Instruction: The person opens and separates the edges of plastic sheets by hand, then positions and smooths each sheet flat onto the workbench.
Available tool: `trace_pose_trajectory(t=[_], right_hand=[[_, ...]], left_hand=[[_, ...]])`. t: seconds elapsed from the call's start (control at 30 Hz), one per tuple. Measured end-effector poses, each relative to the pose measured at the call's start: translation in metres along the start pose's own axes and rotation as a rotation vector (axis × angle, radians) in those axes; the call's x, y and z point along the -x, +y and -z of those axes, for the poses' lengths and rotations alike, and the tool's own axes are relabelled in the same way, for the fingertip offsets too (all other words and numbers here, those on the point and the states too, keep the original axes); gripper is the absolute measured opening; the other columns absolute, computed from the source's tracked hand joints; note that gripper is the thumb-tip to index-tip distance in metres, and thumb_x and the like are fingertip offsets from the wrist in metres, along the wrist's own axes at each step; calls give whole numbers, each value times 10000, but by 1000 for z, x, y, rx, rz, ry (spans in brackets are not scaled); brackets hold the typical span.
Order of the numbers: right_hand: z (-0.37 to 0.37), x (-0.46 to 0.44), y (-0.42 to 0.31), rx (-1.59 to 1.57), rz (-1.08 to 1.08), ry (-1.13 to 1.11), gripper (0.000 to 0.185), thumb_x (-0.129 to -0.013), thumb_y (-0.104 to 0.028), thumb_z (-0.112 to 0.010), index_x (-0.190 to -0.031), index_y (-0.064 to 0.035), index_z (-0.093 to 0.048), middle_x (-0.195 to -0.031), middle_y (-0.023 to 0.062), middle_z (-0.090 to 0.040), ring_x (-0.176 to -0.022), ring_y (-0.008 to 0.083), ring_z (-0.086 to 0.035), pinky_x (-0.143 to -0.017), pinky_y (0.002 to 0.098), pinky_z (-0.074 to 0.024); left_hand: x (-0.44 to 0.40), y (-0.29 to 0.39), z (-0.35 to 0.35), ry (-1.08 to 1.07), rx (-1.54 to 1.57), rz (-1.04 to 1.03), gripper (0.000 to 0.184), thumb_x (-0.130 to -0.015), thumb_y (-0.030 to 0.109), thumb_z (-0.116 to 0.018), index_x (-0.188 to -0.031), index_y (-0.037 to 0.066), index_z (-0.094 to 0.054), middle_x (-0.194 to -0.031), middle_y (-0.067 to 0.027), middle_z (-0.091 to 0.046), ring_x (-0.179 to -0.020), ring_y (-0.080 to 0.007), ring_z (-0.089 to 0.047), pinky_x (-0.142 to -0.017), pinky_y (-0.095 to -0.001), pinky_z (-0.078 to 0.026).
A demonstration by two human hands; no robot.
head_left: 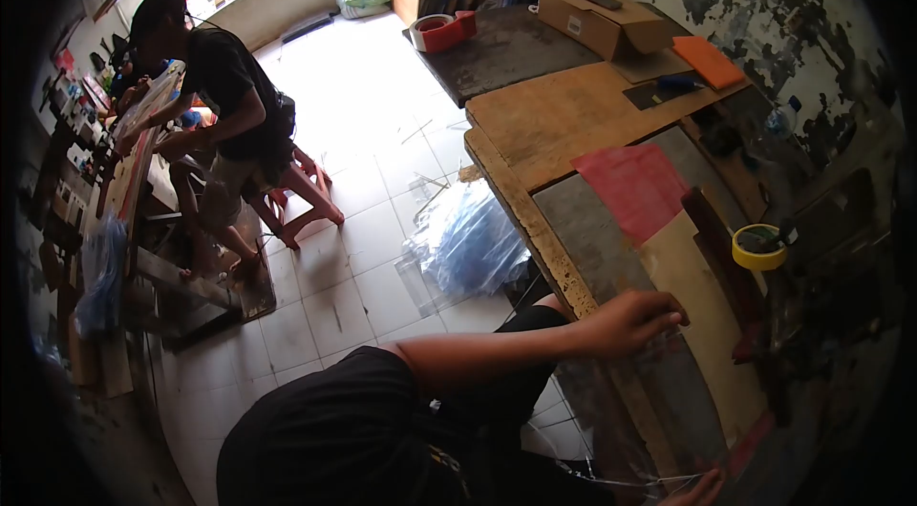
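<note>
My left hand (635, 322) hovers over the near part of the worktable, its fingers curled together; what they hold, if anything, I cannot make out. Under and beyond it lies a long pale tan sheet (702, 339), with a dark red bar (718, 253) along its far side. At the bottom edge, partly cut off, my right hand (702, 489) has its fingers closed by a thin white string (654, 481). A red sheet (632, 189) lies flat, touching the top of the tan one.
A yellow tape roll (759, 248) sits past the bar. Farther back are a cardboard box (597, 21), a red tape dispenser (444, 31) and an orange packet (708, 63). Clear plastic (468, 238) heaps on the floor. Another person (224, 95) works at a bench on the left.
</note>
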State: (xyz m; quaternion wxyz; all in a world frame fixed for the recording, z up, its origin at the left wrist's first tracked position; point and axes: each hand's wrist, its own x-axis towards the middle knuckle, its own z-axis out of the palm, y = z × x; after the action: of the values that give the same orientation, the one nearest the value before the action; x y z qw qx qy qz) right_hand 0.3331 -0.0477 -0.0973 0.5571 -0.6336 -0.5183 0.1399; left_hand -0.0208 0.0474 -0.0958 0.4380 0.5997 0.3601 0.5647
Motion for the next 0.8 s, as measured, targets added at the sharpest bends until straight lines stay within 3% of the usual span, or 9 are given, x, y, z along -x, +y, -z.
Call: trace_pose_trajectory(t=[0.23,0.33,0.4,0.5,0.53,0.57,0.6,0.63,0.8], right_hand=[[1,3,-3,-141,-13,-21,324,-1015,-242,-669,-1065,78,-677,-920,111,-649,-841,197,-575,-752,344,-467],[-2,4,-9,-206,-18,-15,317,-1005,-235,-681,-1060,78,-678,-909,114,-650,-830,201,-575,-739,346,-468],[0,4,-7,-164,7,-8,325,-1007,-245,-684,-1061,75,-681,-905,117,-654,-835,206,-580,-746,349,-474],[0,1,-7,-28,-39,-26,373,-1023,-303,-683,-1095,63,-688,-917,123,-664,-833,210,-582,-755,352,-484],[-2,3,12,-58,-106,90,381,-1039,-337,-664,-1103,39,-655,-954,94,-639,-906,192,-573,-841,340,-460],[-3,2,35,-88,-168,212,389,-1055,-370,-645,-1110,15,-621,-991,64,-615,-979,175,-564,-928,328,-437],[9,-3,44,-121,-127,57,370,-1048,-356,-659,-1092,10,-626,-958,62,-617,-951,182,-596,-900,322,-458],[19,-6,45,-148,-95,-97,351,-1040,-342,-672,-1074,5,-632,-926,60,-619,-923,190,-628,-872,316,-479],[6,-1,14,-271,-138,-84,307,-1053,-312,-656,-1036,-6,-645,-941,47,-660,-883,169,-664,-860,304,-476]], left_hand=[[3,3,-1,-6,16,11,323,-1116,245,-515,-1217,-21,-668,-1106,-151,-753,-1056,-205,-710,-912,-353,-540],[3,7,-3,51,1,-51,278,-1105,220,-525,-1156,-17,-661,-971,-122,-751,-945,-213,-739,-849,-352,-552],[4,11,-1,4,47,33,319,-1113,252,-530,-1219,-11,-676,-1059,-120,-751,-991,-163,-701,-879,-338,-542],[5,8,-4,46,95,61,316,-1110,262,-549,-1231,4,-685,-1026,-88,-747,-958,-124,-677,-862,-325,-542],[6,11,-2,28,75,128,311,-1110,265,-556,-1240,17,-692,-1019,-65,-746,-941,-99,-658,-845,-310,-543],[5,1,-2,60,5,2,304,-1110,259,-560,-1233,17,-696,-1026,-58,-750,-932,-86,-659,-829,-299,-542],[4,-1,-3,61,-3,-23,305,-1115,245,-548,-1248,4,-678,-1017,-61,-758,-886,-87,-693,-801,-288,-562],[5,7,-2,14,179,129,315,-1120,237,-535,-1266,-16,-649,-991,-78,-764,-850,-108,-731,-780,-284,-585],[7,12,-5,-14,315,218,321,-1128,220,-516,-1254,-52,-630,-996,-106,-760,-878,-144,-741,-786,-289,-588]])
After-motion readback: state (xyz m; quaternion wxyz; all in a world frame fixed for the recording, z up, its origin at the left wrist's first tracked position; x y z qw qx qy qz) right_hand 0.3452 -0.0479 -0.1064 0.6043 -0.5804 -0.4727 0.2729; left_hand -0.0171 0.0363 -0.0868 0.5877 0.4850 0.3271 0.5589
